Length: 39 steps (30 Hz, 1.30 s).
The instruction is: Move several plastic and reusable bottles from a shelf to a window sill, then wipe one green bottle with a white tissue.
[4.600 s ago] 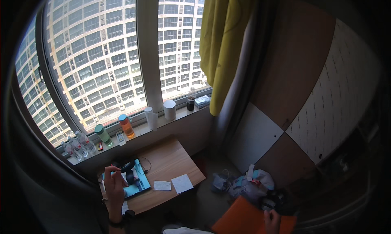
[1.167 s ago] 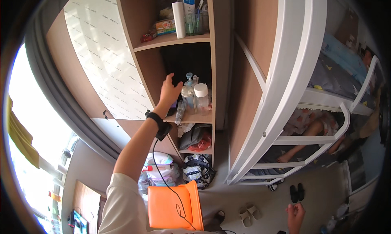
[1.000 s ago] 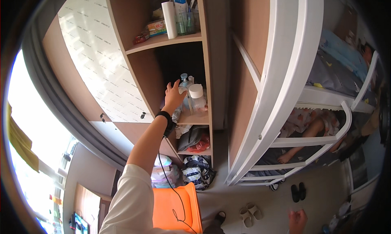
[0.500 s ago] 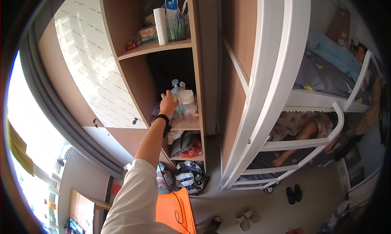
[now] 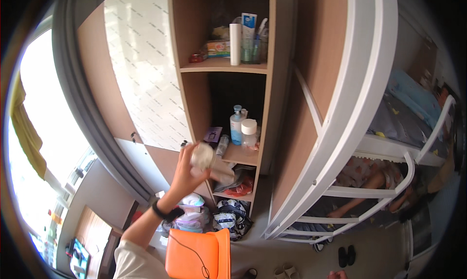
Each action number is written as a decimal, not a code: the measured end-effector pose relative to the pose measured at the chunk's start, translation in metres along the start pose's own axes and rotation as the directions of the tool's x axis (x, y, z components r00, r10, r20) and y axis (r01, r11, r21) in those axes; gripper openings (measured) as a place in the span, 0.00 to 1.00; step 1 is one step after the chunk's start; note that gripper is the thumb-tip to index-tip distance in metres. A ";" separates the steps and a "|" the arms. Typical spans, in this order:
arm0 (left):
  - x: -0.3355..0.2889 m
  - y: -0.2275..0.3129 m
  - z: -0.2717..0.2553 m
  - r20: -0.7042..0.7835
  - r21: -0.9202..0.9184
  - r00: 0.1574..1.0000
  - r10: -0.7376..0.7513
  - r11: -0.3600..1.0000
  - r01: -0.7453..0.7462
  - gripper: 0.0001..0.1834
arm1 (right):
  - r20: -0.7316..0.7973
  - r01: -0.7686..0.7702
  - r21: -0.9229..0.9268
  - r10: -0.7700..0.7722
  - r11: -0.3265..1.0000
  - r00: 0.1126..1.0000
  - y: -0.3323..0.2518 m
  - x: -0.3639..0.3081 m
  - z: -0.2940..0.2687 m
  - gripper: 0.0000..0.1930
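Note:
My left hand [image 5: 184, 174], with a dark band on the wrist, is in front of the open cupboard. Its fingers wrap round a pale bottle [image 5: 203, 157] with a round whitish end, smeared by motion and tilted toward the lower right. Behind it, on the middle shelf [image 5: 241, 156], stand a blue pump bottle [image 5: 236, 126] and a clear jar with a white lid [image 5: 249, 129]. A tube [image 5: 223, 145] and a purple box [image 5: 213, 134] are left of them. Only a bit of my right hand [image 5: 336, 275] shows at the lower edge; its fingers cannot be made out.
An orange stool [image 5: 192, 254] with a dark cable on it stands below my left arm. On the upper shelf are a white cylinder [image 5: 235, 44] and a toothpaste tube [image 5: 248, 26]. A white bunk bed [image 5: 340, 191] with a person's legs on it rises at the right.
My left hand has drawn back from the middle shelf, bringing the pale bottle out of the cupboard. The view has shifted, and part of my right hand has come in at the lower edge.

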<state>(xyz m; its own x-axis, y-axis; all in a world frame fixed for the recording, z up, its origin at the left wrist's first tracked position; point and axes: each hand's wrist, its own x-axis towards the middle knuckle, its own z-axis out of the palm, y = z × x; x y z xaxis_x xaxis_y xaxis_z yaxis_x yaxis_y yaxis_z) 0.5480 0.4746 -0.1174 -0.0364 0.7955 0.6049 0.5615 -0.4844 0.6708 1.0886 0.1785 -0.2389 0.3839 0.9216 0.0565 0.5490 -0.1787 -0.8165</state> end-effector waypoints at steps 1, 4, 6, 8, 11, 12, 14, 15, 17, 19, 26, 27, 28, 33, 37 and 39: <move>-0.030 0.029 -0.020 0.042 -0.025 0.995 -0.090 0.995 0.092 0.42 | 0.048 0.000 -0.014 0.001 1.000 0.999 -0.007 0.005 0.007 0.15; -0.127 0.053 -0.060 0.000 0.059 0.993 -0.121 0.991 0.121 0.45 | 0.199 0.035 0.086 -0.051 0.996 0.979 -0.016 0.027 0.051 0.17; -0.180 0.074 -0.078 -0.051 0.059 0.973 -0.225 0.972 0.228 0.47 | 0.323 0.096 0.061 -0.110 0.994 0.940 -0.033 0.039 0.078 0.18; -0.224 0.097 -0.085 -0.152 0.083 0.941 -0.303 0.945 0.318 0.47 | 0.481 0.114 0.042 -0.120 0.993 0.868 -0.049 0.046 0.096 0.18; -0.273 0.123 -0.099 -0.262 0.143 0.883 -0.390 0.889 0.435 0.46 | 0.621 0.210 0.045 -0.192 0.977 0.760 -0.061 0.047 0.131 0.19; -0.283 0.138 -0.111 -0.240 0.302 0.905 -0.351 0.859 0.413 0.48 | 0.665 0.245 0.055 -0.219 0.968 0.714 -0.067 0.042 0.144 0.19; -0.308 0.156 -0.129 -0.279 0.352 0.892 -0.357 0.826 0.441 0.48 | 0.645 0.400 0.120 -0.377 0.909 0.664 -0.080 0.028 0.166 0.17; -0.322 0.162 -0.137 -0.297 0.372 0.888 -0.351 0.814 0.447 0.48 | 0.663 0.427 0.134 -0.401 0.894 0.632 -0.089 0.019 0.171 0.17; -0.353 0.177 -0.155 -0.348 0.374 0.871 -0.347 0.801 0.468 0.48 | 0.770 0.410 0.138 -0.358 0.901 0.527 -0.110 -0.005 0.183 0.16; -0.384 0.192 -0.172 -0.386 0.370 0.858 -0.338 0.796 0.479 0.48 | 0.835 0.380 0.217 -0.373 0.899 0.405 -0.131 -0.034 0.190 0.14; -0.496 0.239 -0.231 -0.339 0.186 0.869 -0.361 0.879 0.438 0.45 | 0.926 0.571 0.364 -0.352 0.736 -0.136 -0.230 -0.195 0.206 0.20; -0.508 0.249 -0.239 -0.348 0.168 0.863 -0.367 0.881 0.443 0.45 | 0.897 0.603 0.437 -0.378 0.668 -0.232 -0.243 -0.215 0.204 0.24; -0.519 0.258 -0.249 -0.322 0.160 0.870 -0.372 0.885 0.438 0.45 | 0.854 0.645 0.506 -0.440 0.573 -0.279 -0.233 -0.229 0.212 0.27; -0.571 0.286 -0.290 -0.337 0.216 0.898 -0.282 0.906 0.365 0.47 | 0.813 0.620 0.582 -0.385 0.526 -0.437 -0.312 -0.340 0.209 0.35; -0.611 0.314 -0.310 -0.410 0.229 0.876 -0.253 0.901 0.368 0.48 | 0.714 0.527 0.679 -0.294 0.511 -0.635 -0.345 -0.408 0.227 0.28; -0.630 0.323 -0.316 -0.476 0.221 0.839 -0.262 0.888 0.403 0.49 | 0.691 0.510 0.667 -0.196 0.543 -0.696 -0.352 -0.432 0.232 0.34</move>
<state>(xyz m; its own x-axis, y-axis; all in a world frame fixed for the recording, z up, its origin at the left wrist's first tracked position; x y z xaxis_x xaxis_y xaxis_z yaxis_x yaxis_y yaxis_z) 0.4909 -0.2985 -0.1458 -0.5714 0.6212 0.5363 0.6670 -0.0292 0.7445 0.5572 -0.0769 -0.1086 -0.8877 -0.3681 -0.2767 -0.0012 0.6027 -0.7979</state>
